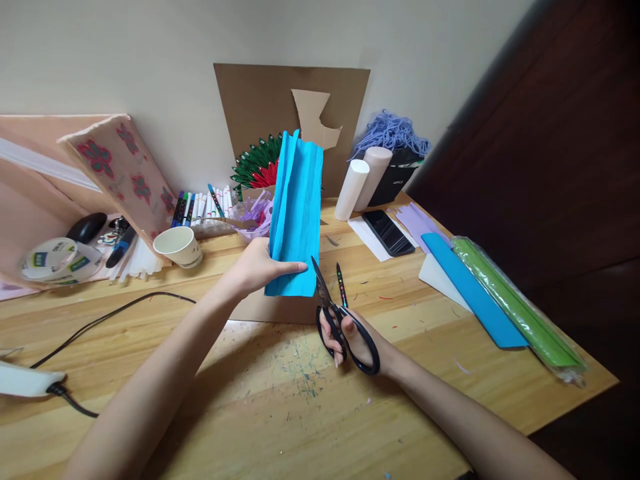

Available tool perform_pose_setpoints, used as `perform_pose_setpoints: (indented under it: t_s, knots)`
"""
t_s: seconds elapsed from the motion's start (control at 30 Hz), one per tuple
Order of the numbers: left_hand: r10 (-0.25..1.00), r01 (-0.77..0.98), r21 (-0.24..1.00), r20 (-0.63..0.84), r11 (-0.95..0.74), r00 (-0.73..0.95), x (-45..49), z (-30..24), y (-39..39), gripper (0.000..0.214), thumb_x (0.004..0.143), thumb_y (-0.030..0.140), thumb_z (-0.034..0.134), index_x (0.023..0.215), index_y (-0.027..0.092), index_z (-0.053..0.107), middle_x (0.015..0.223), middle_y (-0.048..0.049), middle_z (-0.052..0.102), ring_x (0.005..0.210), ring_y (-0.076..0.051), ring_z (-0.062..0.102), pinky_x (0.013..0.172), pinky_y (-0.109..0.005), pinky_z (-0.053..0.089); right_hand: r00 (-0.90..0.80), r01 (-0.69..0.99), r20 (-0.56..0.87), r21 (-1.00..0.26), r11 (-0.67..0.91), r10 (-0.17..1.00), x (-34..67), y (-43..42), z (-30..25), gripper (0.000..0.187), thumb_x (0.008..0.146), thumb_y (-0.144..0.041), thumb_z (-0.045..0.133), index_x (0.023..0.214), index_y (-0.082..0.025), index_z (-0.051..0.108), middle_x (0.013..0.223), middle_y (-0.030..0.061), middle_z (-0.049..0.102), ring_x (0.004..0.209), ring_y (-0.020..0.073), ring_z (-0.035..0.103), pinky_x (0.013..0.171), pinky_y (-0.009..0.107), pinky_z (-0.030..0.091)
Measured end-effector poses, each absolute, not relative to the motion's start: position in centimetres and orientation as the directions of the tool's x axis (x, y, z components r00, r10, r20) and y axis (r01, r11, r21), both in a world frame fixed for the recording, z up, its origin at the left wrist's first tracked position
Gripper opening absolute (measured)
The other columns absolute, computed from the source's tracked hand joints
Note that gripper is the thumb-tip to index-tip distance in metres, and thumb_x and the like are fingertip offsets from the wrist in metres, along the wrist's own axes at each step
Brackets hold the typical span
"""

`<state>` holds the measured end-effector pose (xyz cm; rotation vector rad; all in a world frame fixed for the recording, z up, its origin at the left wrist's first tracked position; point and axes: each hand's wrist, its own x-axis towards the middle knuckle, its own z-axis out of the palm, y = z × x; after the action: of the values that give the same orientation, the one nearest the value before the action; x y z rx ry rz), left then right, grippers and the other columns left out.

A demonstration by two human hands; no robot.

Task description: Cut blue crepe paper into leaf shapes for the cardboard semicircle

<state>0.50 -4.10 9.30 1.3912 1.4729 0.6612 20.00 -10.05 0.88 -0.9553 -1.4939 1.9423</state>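
My left hand (260, 270) grips a folded strip of blue crepe paper (299, 213) near its lower end, thumb across the front and the other fingers behind it, out of sight. The paper is held upright above the table. In my right hand (353, 333) is a pair of black-handled scissors (325, 293), with fingers through the loops. Their blades point up and touch or nearly touch the paper's lower right edge. Behind the paper, green and red pointed pieces (257, 160) are partly covered, beside a bowl of purple strips (253, 213).
A paper cup (179, 247) and several markers (205, 203) stand to the left, near a white device with a black cord (120, 307). On the right are a phone (389, 232), white rolls (353, 190), blue paper (473, 290) and a green packet (515, 307). Cardboard (260, 93) leans against the wall.
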Motion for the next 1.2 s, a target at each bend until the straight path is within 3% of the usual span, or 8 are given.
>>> perform_pose_setpoints:
  t_s: [0.17,0.33,0.47,0.87,1.2]
  knots:
    - [0.953,0.428,0.882,-0.274,0.197,0.126,0.2,9.4,-3.9,0.054,0.059,0.034,0.078,0.104,0.012,0.06,0.103,-0.012,0.068,0.085,-0.024,0.066,0.069,-0.033,0.055,-0.607,0.008,-0.259,-0.947,-0.321,0.751,19.9,-9.9,0.9,0.073,0.045,-0.087,0.049,0.07,-0.02,0.039,0.049,-0.0101,0.035,0.036,0.0036,0.034,0.033,0.017,0.038]
    - [0.949,0.427,0.879,-0.289,0.212,0.124,-0.1,9.2,-3.6,0.053,0.058,0.036,0.078,0.103,0.013,0.06,0.101,-0.0124,0.068,0.083,-0.024,0.066,0.066,-0.032,0.054,-0.593,0.047,-0.225,-0.968,-0.246,0.773,20.2,-9.9,0.4,0.068,0.055,-0.085,0.046,0.073,-0.019,0.041,0.048,-0.0098,0.035,0.036,0.0034,0.033,0.031,0.015,0.036]
    - [0.945,0.421,0.877,-0.305,0.231,0.117,-0.3,9.0,-3.4,0.047,0.06,0.037,0.077,0.098,0.012,0.062,0.098,-0.0117,0.069,0.079,-0.022,0.066,0.065,-0.031,0.053,-0.59,0.03,-0.229,-0.965,-0.262,0.775,20.2,-9.7,-0.1,0.067,0.055,-0.083,0.05,0.073,-0.019,0.041,0.048,-0.0098,0.035,0.034,0.0034,0.033,0.029,0.014,0.033]
    - [0.966,0.452,0.878,-0.231,0.157,0.114,0.3,8.6,-3.5,0.039,0.062,0.032,0.075,0.092,0.011,0.064,0.085,-0.0084,0.07,0.072,-0.019,0.065,0.061,-0.029,0.053,-0.656,0.016,-0.219,-0.961,-0.277,0.722,20.1,-10.2,0.5,0.078,0.049,-0.092,0.029,0.073,-0.019,0.041,0.05,-0.0075,0.04,0.04,0.007,0.041,0.042,0.021,0.04]
    - [0.97,0.471,0.873,-0.21,0.127,0.127,0.8,8.4,-3.8,0.044,0.062,0.036,0.074,0.096,0.011,0.064,0.089,-0.0084,0.07,0.076,-0.022,0.066,0.064,-0.032,0.054,-0.646,-0.014,-0.212,-0.957,-0.289,0.733,20.0,-10.1,0.1,0.075,0.05,-0.091,0.032,0.071,-0.019,0.041,0.048,-0.008,0.04,0.038,0.007,0.042,0.039,0.021,0.041]
